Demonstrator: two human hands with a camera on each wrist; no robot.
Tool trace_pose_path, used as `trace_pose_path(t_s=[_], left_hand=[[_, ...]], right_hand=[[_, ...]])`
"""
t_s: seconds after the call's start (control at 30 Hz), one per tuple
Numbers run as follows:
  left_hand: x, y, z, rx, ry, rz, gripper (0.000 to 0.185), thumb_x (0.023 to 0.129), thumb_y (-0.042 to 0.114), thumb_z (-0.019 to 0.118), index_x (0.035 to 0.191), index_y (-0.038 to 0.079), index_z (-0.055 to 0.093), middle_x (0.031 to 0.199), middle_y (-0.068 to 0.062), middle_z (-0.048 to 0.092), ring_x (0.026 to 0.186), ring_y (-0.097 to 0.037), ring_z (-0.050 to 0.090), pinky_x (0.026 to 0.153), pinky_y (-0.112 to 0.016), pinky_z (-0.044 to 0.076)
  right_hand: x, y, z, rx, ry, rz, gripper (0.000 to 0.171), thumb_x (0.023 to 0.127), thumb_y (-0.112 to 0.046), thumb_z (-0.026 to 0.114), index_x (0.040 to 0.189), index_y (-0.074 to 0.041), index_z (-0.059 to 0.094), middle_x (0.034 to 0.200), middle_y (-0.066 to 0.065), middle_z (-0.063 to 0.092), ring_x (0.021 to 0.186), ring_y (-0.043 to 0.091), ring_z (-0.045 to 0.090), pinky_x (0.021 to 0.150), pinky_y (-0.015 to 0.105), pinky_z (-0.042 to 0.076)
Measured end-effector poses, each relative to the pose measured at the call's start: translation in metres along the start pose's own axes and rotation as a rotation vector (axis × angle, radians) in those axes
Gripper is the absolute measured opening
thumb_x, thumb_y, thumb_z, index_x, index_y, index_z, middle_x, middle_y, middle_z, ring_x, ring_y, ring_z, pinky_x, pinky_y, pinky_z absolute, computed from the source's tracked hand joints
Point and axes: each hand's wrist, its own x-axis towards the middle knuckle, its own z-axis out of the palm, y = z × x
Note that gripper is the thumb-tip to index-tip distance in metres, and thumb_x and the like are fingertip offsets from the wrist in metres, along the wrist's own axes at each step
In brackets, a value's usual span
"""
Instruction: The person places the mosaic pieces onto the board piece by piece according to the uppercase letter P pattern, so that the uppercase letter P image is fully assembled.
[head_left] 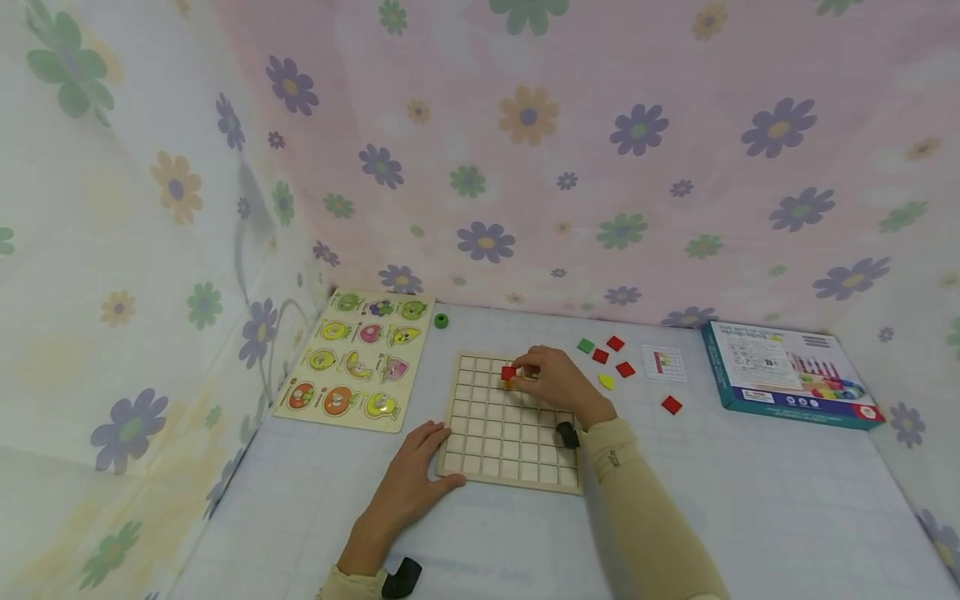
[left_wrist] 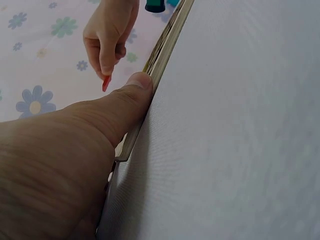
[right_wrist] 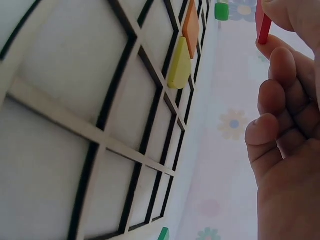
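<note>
A wooden grid board (head_left: pixel 480 442) lies on the table. My left hand (head_left: pixel 408 479) rests at its near left corner, fingers along the left side and thumb on the front edge; the left wrist view shows the thumb (left_wrist: pixel 127 97) against that edge. My right hand (head_left: pixel 558 383) pinches a red square tile (head_left: pixel 508 373) between thumb and forefinger, above the far part of the board. In the right wrist view the red tile (right_wrist: pixel 263 22) appears edge-on, raised off the grid. A yellow tile with a rounded side (right_wrist: pixel 180 65) and an orange tile (right_wrist: pixel 191 30) sit in the grid.
Right of the board lie several red tiles (head_left: pixel 671 405), a green tile (head_left: pixel 586 345), a yellow piece (head_left: pixel 606 382) and a pattern card (head_left: pixel 664 363). A box (head_left: pixel 795 375) stands far right. A fruit puzzle board (head_left: pixel 348 358) is at left, with a green ring (head_left: pixel 441 321) beside it.
</note>
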Motion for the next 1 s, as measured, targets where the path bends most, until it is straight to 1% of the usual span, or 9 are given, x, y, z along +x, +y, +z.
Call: trace_pose_path(t_s=[0.07,0.17,0.33,0.47,0.63,0.73,0.77,1.0], left_hand=[[0.000,-0.001,0.001,0.001,0.003,0.004,0.078,0.080,0.047,0.085,0.145,0.015,0.056,0.155,-0.004,0.048,0.148,-0.029,0.041,0.120,-0.047,0.042],[0.000,-0.002,0.001,0.006,0.010,0.015,0.078,0.080,0.047,0.085,0.144,0.014,0.057,0.155,-0.005,0.049,0.147,-0.029,0.042,0.120,-0.048,0.042],[0.000,-0.002,0.000,0.001,0.003,0.012,0.078,0.080,0.047,0.084,0.145,0.014,0.056,0.155,-0.006,0.048,0.148,-0.030,0.041,0.120,-0.049,0.042],[0.000,-0.001,-0.001,-0.004,-0.010,0.003,0.078,0.081,0.047,0.084,0.145,0.014,0.056,0.156,-0.006,0.047,0.148,-0.030,0.041,0.120,-0.050,0.042],[0.000,-0.001,0.000,-0.014,-0.026,-0.010,0.079,0.080,0.046,0.085,0.146,0.015,0.055,0.157,-0.005,0.047,0.150,-0.029,0.039,0.121,-0.049,0.041],[0.001,-0.001,0.000,-0.004,-0.020,-0.007,0.079,0.081,0.047,0.084,0.147,0.016,0.055,0.157,-0.004,0.046,0.150,-0.028,0.039,0.122,-0.047,0.040],[0.001,-0.001,-0.001,-0.001,-0.017,-0.001,0.079,0.080,0.047,0.084,0.147,0.015,0.055,0.157,-0.004,0.046,0.149,-0.028,0.039,0.121,-0.048,0.041],[0.000,0.001,-0.002,-0.018,-0.021,-0.016,0.079,0.080,0.046,0.085,0.147,0.016,0.055,0.157,-0.004,0.047,0.150,-0.028,0.039,0.121,-0.049,0.040]], right_hand=[[0.003,0.002,0.003,0.006,-0.020,0.017,0.030,0.094,-0.028,0.074,0.117,-0.009,0.075,0.090,-0.002,0.063,0.080,0.013,0.052,0.074,0.029,0.050],[0.006,0.003,0.006,0.003,-0.036,0.015,0.030,0.095,-0.029,0.074,0.117,-0.010,0.075,0.088,-0.003,0.062,0.079,0.013,0.052,0.073,0.029,0.049],[0.011,-0.001,0.007,-0.025,-0.049,-0.027,0.027,0.094,-0.029,0.075,0.113,-0.009,0.076,0.083,-0.003,0.061,0.075,0.012,0.050,0.069,0.028,0.046],[0.015,-0.005,0.008,-0.040,-0.064,-0.037,0.024,0.093,-0.026,0.076,0.109,-0.008,0.077,0.082,-0.003,0.061,0.073,0.012,0.049,0.066,0.026,0.045],[0.019,-0.007,0.010,-0.061,-0.103,-0.020,0.022,0.094,-0.025,0.076,0.108,-0.008,0.078,0.082,-0.002,0.061,0.074,0.011,0.048,0.066,0.025,0.044],[0.022,-0.008,0.011,-0.093,-0.112,-0.011,0.020,0.094,-0.025,0.075,0.107,-0.009,0.078,0.083,-0.002,0.061,0.075,0.012,0.048,0.067,0.026,0.044],[0.023,-0.009,0.011,-0.095,-0.115,-0.004,0.019,0.094,-0.024,0.075,0.106,-0.009,0.078,0.083,-0.001,0.061,0.075,0.013,0.049,0.068,0.027,0.045],[0.026,-0.010,0.014,-0.103,-0.163,0.068,0.023,0.095,-0.026,0.073,0.108,-0.009,0.078,0.089,0.000,0.065,0.079,0.014,0.053,0.072,0.029,0.050]])
